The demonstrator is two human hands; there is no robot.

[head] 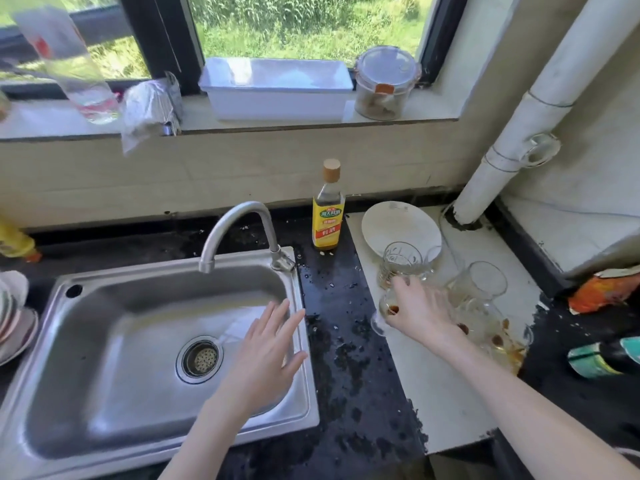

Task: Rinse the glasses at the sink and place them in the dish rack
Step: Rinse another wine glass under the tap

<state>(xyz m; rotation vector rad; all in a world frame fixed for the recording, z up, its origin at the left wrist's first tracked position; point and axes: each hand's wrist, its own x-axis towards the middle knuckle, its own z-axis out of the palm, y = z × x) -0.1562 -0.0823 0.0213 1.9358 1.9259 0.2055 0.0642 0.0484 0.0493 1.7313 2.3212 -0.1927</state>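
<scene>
The steel sink (104,341) lies open, only its drain in the basin; the left hand (266,355) hovers spread over its right rim; the right hand (419,310) curls round a stained glass (389,306) among crowded glasses (478,282) on the pale board (433,393) beside the plate (398,226).

Right hand (420,311) covering most of a glass (389,308), grip impossible to judge, fingers smeared by motion. Stacked plates (14,320) sliced off at the left edge, likewise the yellow bottle (15,242); dark bottle (602,356) and orange packet (606,289) chopped by the right edge. Tilted clear bottle (67,60) on the sill badly blurred, label unreadable, and the tumbled glasses (485,327) behind the wrist too jumbled to count
</scene>
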